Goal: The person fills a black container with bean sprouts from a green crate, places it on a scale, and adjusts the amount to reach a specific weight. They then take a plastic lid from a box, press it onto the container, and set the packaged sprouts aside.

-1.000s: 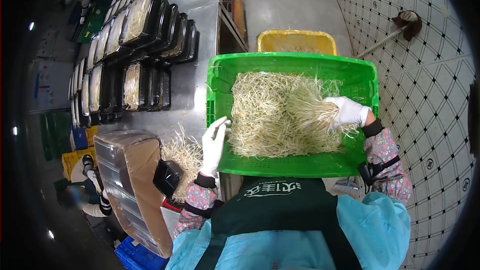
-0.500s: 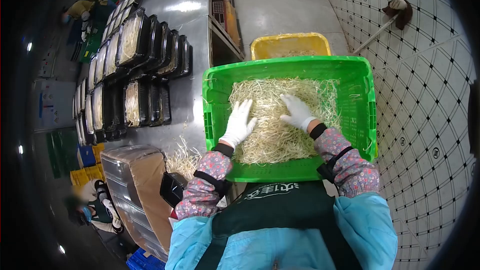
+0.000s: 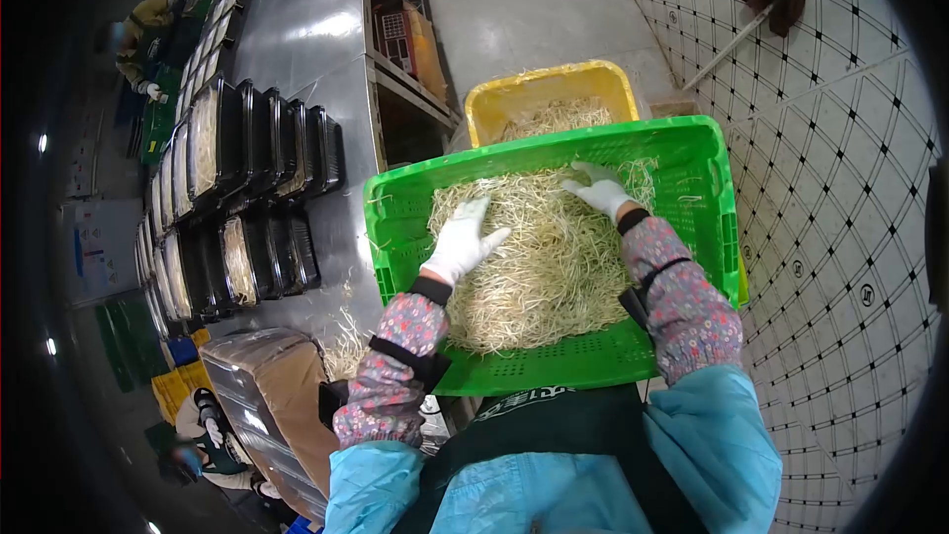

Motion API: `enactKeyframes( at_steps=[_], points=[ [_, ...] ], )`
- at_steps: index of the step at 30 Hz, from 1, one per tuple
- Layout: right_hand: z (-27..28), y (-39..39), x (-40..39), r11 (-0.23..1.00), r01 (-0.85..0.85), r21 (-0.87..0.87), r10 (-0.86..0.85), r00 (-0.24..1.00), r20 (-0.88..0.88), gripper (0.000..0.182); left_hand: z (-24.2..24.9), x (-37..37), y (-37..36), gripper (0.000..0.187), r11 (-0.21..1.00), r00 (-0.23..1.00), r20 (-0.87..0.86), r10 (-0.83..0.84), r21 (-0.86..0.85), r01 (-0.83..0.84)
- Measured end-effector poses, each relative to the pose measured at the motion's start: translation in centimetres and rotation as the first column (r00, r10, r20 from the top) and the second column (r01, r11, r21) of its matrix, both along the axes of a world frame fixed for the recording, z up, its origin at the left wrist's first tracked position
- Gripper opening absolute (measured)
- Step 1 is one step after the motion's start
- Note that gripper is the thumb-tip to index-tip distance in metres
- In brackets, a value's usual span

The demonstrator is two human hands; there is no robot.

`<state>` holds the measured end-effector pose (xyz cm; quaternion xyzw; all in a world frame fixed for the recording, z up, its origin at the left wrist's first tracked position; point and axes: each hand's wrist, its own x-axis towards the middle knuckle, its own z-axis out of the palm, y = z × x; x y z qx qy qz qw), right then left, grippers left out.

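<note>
A green plastic crate (image 3: 544,373) in front of my body holds a heap of pale bean sprouts (image 3: 539,277). My left hand (image 3: 461,241), in a white glove, rests on the left part of the heap with its fingers stretched and the thumb apart. Toward the far right of the sprouts lies my right hand (image 3: 599,192), also gloved, fingers spread and palm down. Neither hand grips anything that I can see. Some sprouts under the palms are hidden.
Black trays packed with sprouts (image 3: 262,138) stand in rows on the steel table (image 3: 297,40). Beyond the crate is a yellow bin (image 3: 549,74) with more sprouts. Loose sprouts (image 3: 346,348) lie beside a carton (image 3: 282,386). Two co-workers are at the left; a mop (image 3: 776,2) is on the right.
My right hand has shifted toward the crate's far wall. The crate now appears slightly tilted and further left, and more sprouts in the yellow bin show. My left hand stays on the heap.
</note>
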<state>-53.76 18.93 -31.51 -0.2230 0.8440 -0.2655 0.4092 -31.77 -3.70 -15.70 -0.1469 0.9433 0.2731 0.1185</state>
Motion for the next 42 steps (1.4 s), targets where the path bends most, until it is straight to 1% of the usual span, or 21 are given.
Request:
enactKeyframes(
  at_steps=[4, 6, 10, 14, 16, 18, 19, 20, 22, 23, 27, 28, 30, 32, 35, 36, 37, 38, 39, 40, 42],
  points=[
    [2.5, -2.9, 4.2, 0.993, -0.097, -0.059, 0.088, 0.986, -0.14, 0.099, -3.6, -1.6, 1.8, 0.093, 0.996, 1.0, -0.001, 0.002, -0.093, -0.002],
    [8.2, -1.6, 7.0, 0.967, -0.251, -0.039, 0.254, 0.958, 0.133, 0.109, -2.4, 0.9, 3.3, 0.106, 0.998, 0.962, 0.263, -0.065, 0.038, 0.057],
    [10.1, 5.4, 13.2, 0.832, -0.53, -0.161, 0.517, 0.848, -0.116, 0.133, 0.3, 8.3, 6.1, 0.136, 0.981, 0.965, 0.181, -0.188, -0.002, 0.191],
    [11.7, 4.6, 15.4, 0.757, -0.628, 0.18, 0.647, 0.682, -0.342, 0.138, -1.2, 8.1, 7.1, 0.136, 0.972, 0.963, 0.241, -0.123, -0.167, 0.166],
    [10.6, 2.8, 14.6, 0.79, -0.593, 0.154, 0.592, 0.674, -0.441, 0.13, -2.8, 7.1, 6.6, 0.136, 0.975, 0.967, 0.246, -0.063, -0.192, 0.113],
    [9.4, 1.0, 12.7, 0.874, -0.485, -0.006, 0.482, 0.87, -0.1, 0.122, -3.8, 5.7, 6.0, 0.134, 0.996, 0.953, 0.297, 0.062, -0.082, -0.039],
    [9.4, 0.6, 12.3, 0.893, -0.449, -0.041, 0.438, 0.885, -0.161, 0.103, -3.5, 5.2, 5.7, 0.112, 0.992, 0.961, 0.252, 0.114, -0.075, -0.098],
    [9.3, 0.4, 12.3, 0.892, -0.451, -0.044, 0.439, 0.883, -0.165, 0.103, -3.0, 4.8, 5.5, 0.112, 0.992, 0.961, 0.249, 0.117, -0.079, -0.1],
    [9.0, 0.0, 12.0, 0.91, -0.412, -0.049, 0.398, 0.9, -0.176, 0.085, -1.5, 3.8, 5.2, 0.081, 0.978, 0.871, 0.462, 0.168, 0.035, -0.207],
    [11.9, -0.4, 11.4, 0.882, -0.467, 0.063, 0.471, 0.867, -0.162, 0.067, 0.6, 4.3, 5.6, 0.051, 0.992, 0.916, 0.381, 0.123, -0.045, -0.114],
    [11.2, 1.3, 6.5, 0.954, -0.299, -0.028, 0.277, 0.913, -0.3, 0.046, 3.3, 8.6, 4.0, 0.034, 0.997, 0.953, 0.303, 0.003, -0.077, 0.022],
    [11.1, 1.7, 5.4, 0.971, -0.232, -0.061, 0.195, 0.91, -0.367, 0.039, 2.1, 10.8, 3.3, 0.036, 0.994, 0.972, 0.229, -0.05, -0.087, 0.071],
    [13.9, 0.0, 4.6, 0.971, -0.183, -0.154, 0.146, 0.963, -0.225, 0.034, 2.2, 13.1, 3.1, 0.045, 0.982, 0.984, 0.121, -0.133, -0.116, 0.147],
    [15.7, -3.2, 5.7, 0.91, -0.367, -0.195, 0.259, 0.868, -0.424, 0.036, 4.7, 12.1, 3.9, 0.056, 0.959, 0.957, 0.181, -0.228, -0.13, 0.253],
    [16.4, -6.9, 11.0, 0.817, -0.574, -0.053, 0.529, 0.783, -0.326, 0.073, 6.6, 10.3, 3.8, 0.071, 0.924, 0.893, 0.292, -0.341, -0.071, 0.376],
    [15.7, -7.5, 12.5, 0.741, -0.672, -0.001, 0.644, 0.711, -0.284, 0.092, 6.7, 9.5, 3.4, 0.077, 0.921, 0.868, 0.335, -0.368, -0.001, 0.391],
    [14.9, -7.9, 13.2, 0.645, -0.763, 0.047, 0.757, 0.628, -0.182, 0.127, 6.2, 9.1, 2.8, 0.073, 0.959, 0.931, 0.231, -0.283, 0.071, 0.274],
    [14.7, -7.6, 13.4, 0.641, -0.766, 0.048, 0.76, 0.625, -0.179, 0.127, 7.8, 7.1, 2.6, 0.066, 0.987, 0.934, 0.328, -0.144, 0.112, 0.113],
    [14.6, -7.2, 13.5, 0.66, -0.748, 0.076, 0.742, 0.631, -0.228, 0.135, 7.1, 6.6, 1.9, 0.074, 0.986, 0.985, 0.147, -0.086, 0.152, 0.063],
    [14.4, -6.7, 13.5, 0.677, -0.729, 0.104, 0.724, 0.632, -0.277, 0.143, 5.6, 6.1, 1.3, 0.097, 0.987, 0.989, -0.04, -0.145, 0.07, 0.148],
    [13.1, -6.0, 12.9, 0.687, -0.714, 0.136, 0.724, 0.657, -0.209, 0.145, 3.2, 4.9, 1.0, 0.123, 0.971, 0.978, -0.029, -0.207, -0.13, 0.202]
  ],
)
